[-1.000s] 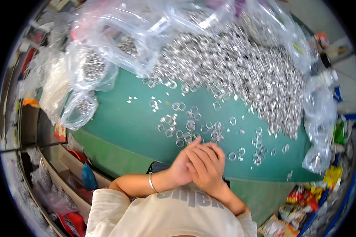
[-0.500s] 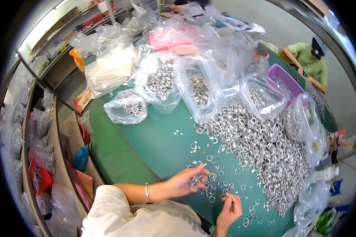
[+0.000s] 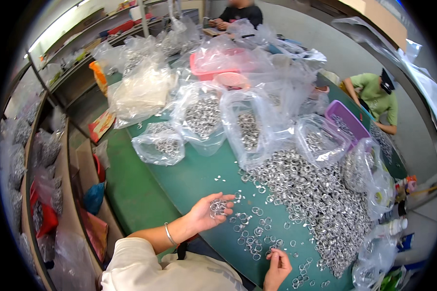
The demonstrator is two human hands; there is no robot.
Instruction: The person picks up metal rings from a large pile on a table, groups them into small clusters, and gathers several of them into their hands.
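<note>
My left hand [image 3: 202, 214] is turned palm up over the table's near edge. Several silver metal rings [image 3: 218, 207] lie in its palm, cupped by half-curled fingers. Lower and to the right, my right hand [image 3: 277, 270] has thumb and fingertips pinched together at a small cluster of metal rings; which of them it grips is hard to make out. Between the hands, loose rings [image 3: 248, 241] lie scattered on the green tabletop [image 3: 189, 177]. A large heap of similar rings [image 3: 320, 203] spreads to the right.
Clear plastic bags of rings [image 3: 202, 116] line the table's far side, with a pink basket [image 3: 204, 68] behind. A purple bin [image 3: 347, 121] stands at the far right, near a person in green [image 3: 381, 99]. Another person [image 3: 245, 14] sits at the back. Shelves with bags [image 3: 48, 150] stand left.
My left hand has drawn left, away from the loose rings, and its palm shows more. My right hand stays pinched near the same cluster. The view has tilted up slightly, showing more of the far person.
</note>
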